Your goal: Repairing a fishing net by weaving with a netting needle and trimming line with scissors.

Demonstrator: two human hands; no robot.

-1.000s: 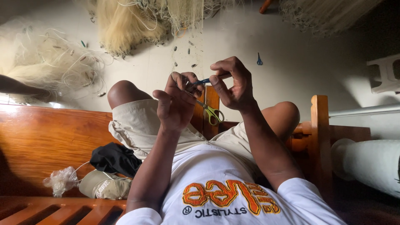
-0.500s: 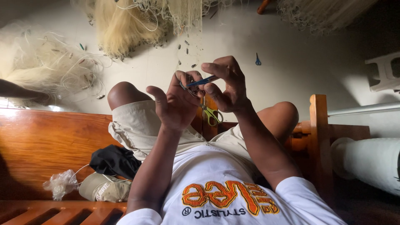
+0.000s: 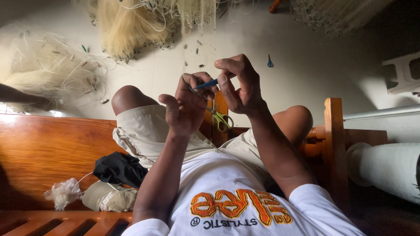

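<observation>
My left hand (image 3: 186, 107) is raised over my lap, its fingertips pinching fine pale net thread, the thumb spread to the side. My right hand (image 3: 239, 85) is close beside it and grips a thin blue netting needle (image 3: 206, 83) whose tip touches the left fingertips. Below the hands, green-handled scissors (image 3: 222, 119) lie on the wooden bench (image 3: 48, 153) between my knees. I sit in pale shorts and a white printed shirt.
Heaps of pale fishing net lie on the light floor at the left (image 3: 52, 74) and top (image 3: 135, 22). Small blue scissors (image 3: 270, 61) lie on the floor. A black cloth (image 3: 118, 168), cap (image 3: 109, 197) and plastic bag (image 3: 63, 192) rest on the bench. At right stands a white roll (image 3: 387, 168).
Both hands stay together over my lap. The right fingers have curled further over the needle, and the left thumb has spread outward.
</observation>
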